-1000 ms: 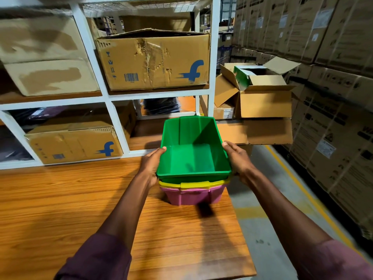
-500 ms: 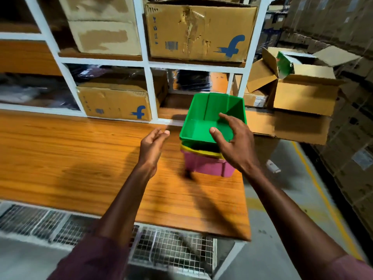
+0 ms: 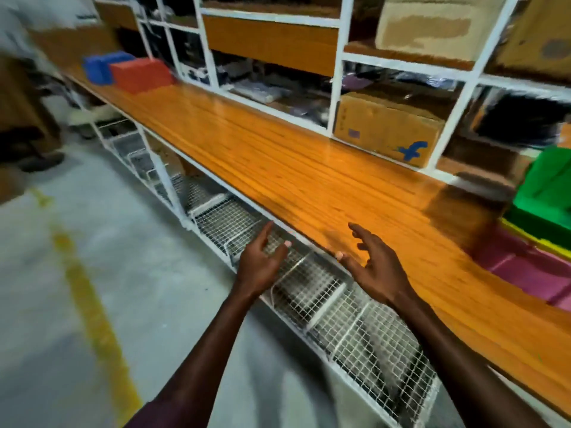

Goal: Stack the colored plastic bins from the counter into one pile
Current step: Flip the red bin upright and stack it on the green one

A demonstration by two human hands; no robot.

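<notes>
A pile of bins stands at the right edge of the wooden counter: a green bin on top, a yellow bin showing only its rim, a pink bin at the bottom. Far down the counter at the upper left sit a red bin and a blue bin side by side. My left hand hangs open in front of the counter's edge. My right hand is open over the counter's front edge. Both hold nothing and are well left of the pile.
White shelving with cardboard boxes rises behind the counter. Wire mesh baskets hang under it. A yellow floor line crosses the grey concrete. A person's blurred figure stands at the far left.
Both hands have let go of the green bin, which stays on the pile. The view has swung left along the counter, bringing the red and blue bins into sight.
</notes>
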